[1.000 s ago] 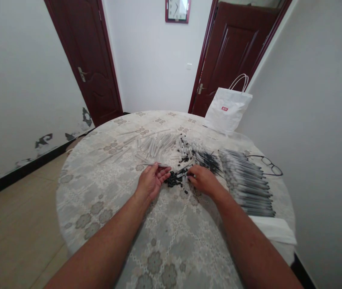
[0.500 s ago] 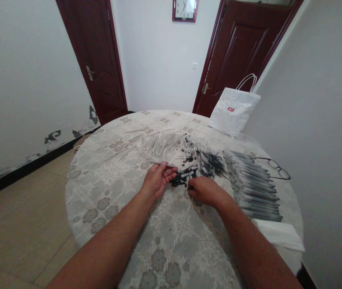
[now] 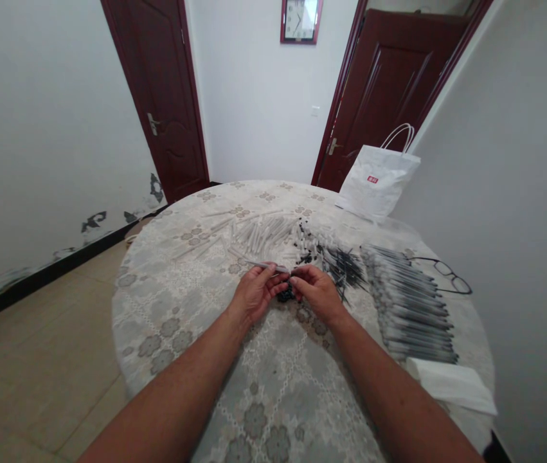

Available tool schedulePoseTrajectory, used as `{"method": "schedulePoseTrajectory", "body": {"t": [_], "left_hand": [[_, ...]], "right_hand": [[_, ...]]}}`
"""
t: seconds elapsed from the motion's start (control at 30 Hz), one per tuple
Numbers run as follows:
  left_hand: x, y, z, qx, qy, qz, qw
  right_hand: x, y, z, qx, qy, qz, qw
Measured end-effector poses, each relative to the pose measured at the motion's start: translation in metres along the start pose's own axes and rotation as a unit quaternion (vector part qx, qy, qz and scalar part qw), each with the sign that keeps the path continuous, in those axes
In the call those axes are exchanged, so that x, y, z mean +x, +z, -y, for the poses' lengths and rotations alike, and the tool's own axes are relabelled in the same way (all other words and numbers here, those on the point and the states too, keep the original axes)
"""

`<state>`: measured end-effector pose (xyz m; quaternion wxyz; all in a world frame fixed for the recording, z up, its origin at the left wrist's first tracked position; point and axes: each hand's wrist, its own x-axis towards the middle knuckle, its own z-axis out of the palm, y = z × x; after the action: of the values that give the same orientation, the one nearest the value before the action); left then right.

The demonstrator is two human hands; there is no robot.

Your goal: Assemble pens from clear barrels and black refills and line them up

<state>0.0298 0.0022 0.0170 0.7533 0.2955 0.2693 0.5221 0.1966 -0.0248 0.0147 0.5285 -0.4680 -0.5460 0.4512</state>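
Observation:
My left hand holds a slim pale pen barrel between thumb and fingers, its long end pointing left. At the barrel's right end my right hand pinches a small black pen part, mostly covered by the fingertips. Both hands almost touch there, just over the cloth. Under and between them lies a heap of small black pieces, partly hidden. Thin black refills are strewn to the right of my right hand. More clear barrels lie in a loose pile beyond my hands.
Small white and black pieces are scattered at mid-table. A long row of pens lies on the right, beside eyeglasses and a folded white packet. A white paper bag stands at the back of the round table's patterned cloth.
My right hand has lifted from the black pieces and moved left to the end of the barrel. My left hand keeps hold of the barrel. The view has tipped slightly upward.

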Motion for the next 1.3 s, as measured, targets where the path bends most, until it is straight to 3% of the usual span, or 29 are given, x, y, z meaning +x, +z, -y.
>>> {"method": "schedulePoseTrajectory", "body": {"t": [0.2, 0.8, 1.03, 1.3], "left_hand": [[-0.0012, 0.0013, -0.0009, -0.004, 0.007, 0.014, 1.0], [-0.0022, 0.0023, -0.0002, -0.005, 0.007, 0.018, 1.0], [-0.0015, 0.0023, 0.0013, 0.012, 0.015, 0.012, 1.0], [-0.001, 0.0023, 0.0043, 0.069, 0.04, 0.0, 0.997]], "right_hand": [[-0.0005, 0.0025, -0.0035, 0.061, 0.002, -0.015, 0.998], [0.0004, 0.0032, -0.0055, 0.038, -0.021, -0.039, 0.998], [-0.001, 0.0027, -0.0004, -0.001, -0.034, -0.025, 0.999], [-0.002, 0.001, 0.0005, -0.132, -0.081, -0.074, 0.985]]}}
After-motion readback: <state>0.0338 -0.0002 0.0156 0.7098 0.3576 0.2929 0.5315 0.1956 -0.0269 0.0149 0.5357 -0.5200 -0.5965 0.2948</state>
